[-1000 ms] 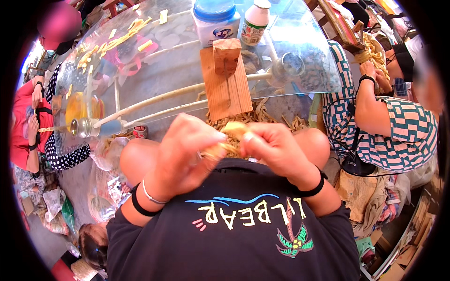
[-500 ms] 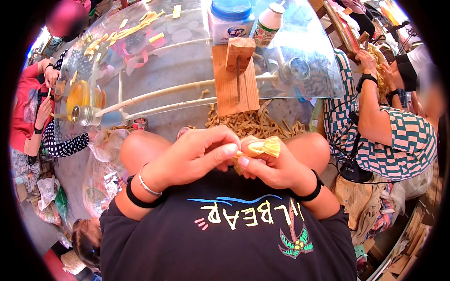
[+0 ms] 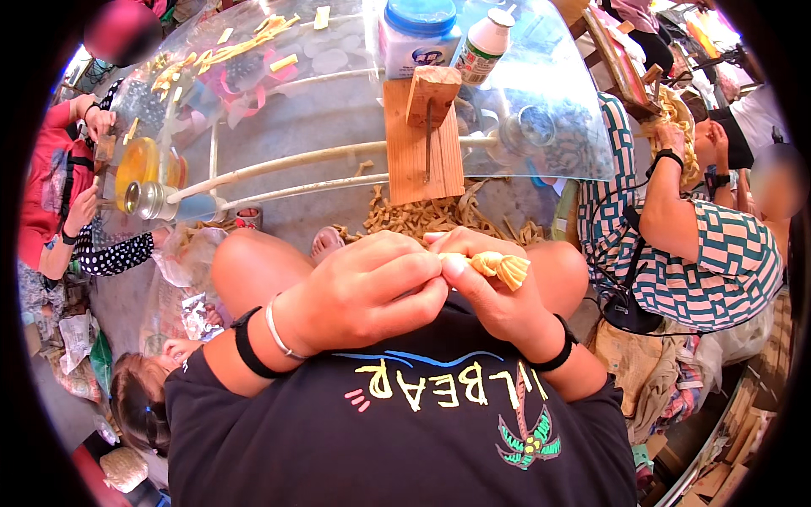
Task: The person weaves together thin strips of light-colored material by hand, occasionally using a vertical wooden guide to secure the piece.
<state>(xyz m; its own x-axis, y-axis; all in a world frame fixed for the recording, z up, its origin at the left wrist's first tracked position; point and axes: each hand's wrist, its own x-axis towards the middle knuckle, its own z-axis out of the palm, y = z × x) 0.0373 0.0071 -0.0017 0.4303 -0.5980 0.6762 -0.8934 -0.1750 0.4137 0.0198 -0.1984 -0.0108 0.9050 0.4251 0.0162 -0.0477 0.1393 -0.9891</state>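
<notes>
A yellow, fan-ended knotted bundle of thin flat strips is on the near side of the pale wooden stand with an upright block and a thin metal rod, the landmark here. The bare right hand has its thumb and fingers closed on the bundle, the pleated fan sticking out past the thumb. The bare left hand meets it, fingers curled in and pressed together at the bundle's narrow end; what they grip is hidden, so I cannot tell.

The stand sits at the near edge of a clear glass tabletop. Just beyond the stand are a white plastic tub with a blue lid and, to the tub's right, a small white bottle with a green-and-red label. Far left of the stand, loose pale-yellow strips lie on the glass. Between stand and hands, a heap of tan strips lies on the floor. Well to the stand's right sits a co-worker in green-and-pink patterned clothing.
</notes>
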